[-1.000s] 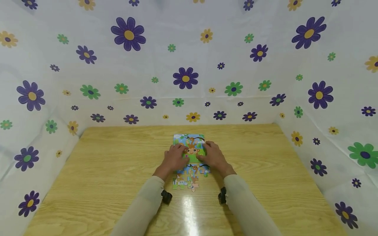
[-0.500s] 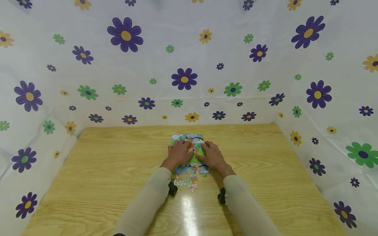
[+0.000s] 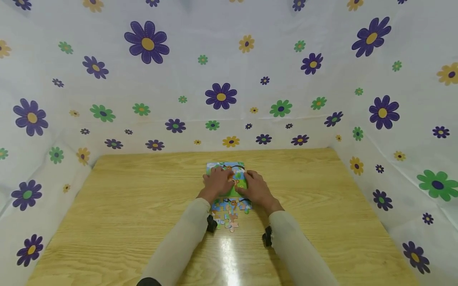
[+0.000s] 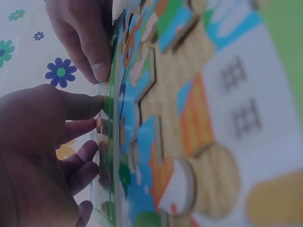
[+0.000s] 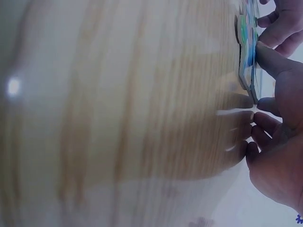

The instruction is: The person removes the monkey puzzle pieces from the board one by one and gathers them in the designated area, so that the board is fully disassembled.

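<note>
In the head view a colourful jigsaw puzzle [image 3: 236, 165] with a monkey picture lies flat near the far middle of the table. My left hand [image 3: 217, 183] rests over its left half, fingers spread and pointing away, covering much of the monkey. My right hand [image 3: 258, 190] lies along the right edge, its thumb reaching in over the green part. The left wrist view shows the left hand's fingertips [image 4: 94, 99] touching the picture's surface. In the right wrist view the right thumb is at the puzzle's edge, and the other fingers [image 5: 262, 127] touch the table beside it.
Loose and partly joined puzzle pieces [image 3: 232, 222] lie on the near side of the picture, between the forearms. The wooden table [image 3: 125, 206] is enclosed at the back and sides by a white flower-patterned cloth [image 3: 186, 71].
My left hand has slid rightward and inward over the picture, now hiding most of the monkey's face. The right hand stays at the right edge. The head view has shifted slightly.
</note>
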`<state>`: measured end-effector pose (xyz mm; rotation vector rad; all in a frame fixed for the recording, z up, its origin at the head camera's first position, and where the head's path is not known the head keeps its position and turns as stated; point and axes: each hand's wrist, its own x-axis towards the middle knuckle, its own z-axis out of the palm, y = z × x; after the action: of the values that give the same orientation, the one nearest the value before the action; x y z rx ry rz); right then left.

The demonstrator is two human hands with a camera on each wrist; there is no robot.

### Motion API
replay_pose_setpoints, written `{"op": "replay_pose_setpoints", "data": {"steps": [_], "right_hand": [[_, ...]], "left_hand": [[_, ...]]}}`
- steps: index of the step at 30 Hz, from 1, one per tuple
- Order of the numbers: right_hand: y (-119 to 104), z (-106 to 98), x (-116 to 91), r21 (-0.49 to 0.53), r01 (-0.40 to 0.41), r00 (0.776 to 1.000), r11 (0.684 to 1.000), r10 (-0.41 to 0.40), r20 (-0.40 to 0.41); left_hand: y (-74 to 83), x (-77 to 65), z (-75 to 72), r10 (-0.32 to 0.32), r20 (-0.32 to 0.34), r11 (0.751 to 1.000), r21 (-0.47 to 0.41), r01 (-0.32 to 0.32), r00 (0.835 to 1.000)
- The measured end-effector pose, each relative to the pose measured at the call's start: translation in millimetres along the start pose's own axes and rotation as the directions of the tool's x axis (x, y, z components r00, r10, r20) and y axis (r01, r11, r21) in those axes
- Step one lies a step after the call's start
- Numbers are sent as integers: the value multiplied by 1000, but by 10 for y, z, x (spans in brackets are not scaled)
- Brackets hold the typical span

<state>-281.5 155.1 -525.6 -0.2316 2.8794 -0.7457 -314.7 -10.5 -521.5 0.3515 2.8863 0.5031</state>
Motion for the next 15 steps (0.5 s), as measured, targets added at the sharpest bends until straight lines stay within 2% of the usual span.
{"op": "replay_pose_setpoints", "data": {"steps": [8, 15], "right_hand": [[31, 27, 17, -17, 12, 1000, 1000, -12, -4], [43, 6, 10, -33, 22, 1000, 999, -22, 7]], "left_hand": [[-4, 86, -20, -8, 27, 999, -34, 9, 1000], [17, 96, -17, -27, 6, 995, -95, 28, 1000]]}}
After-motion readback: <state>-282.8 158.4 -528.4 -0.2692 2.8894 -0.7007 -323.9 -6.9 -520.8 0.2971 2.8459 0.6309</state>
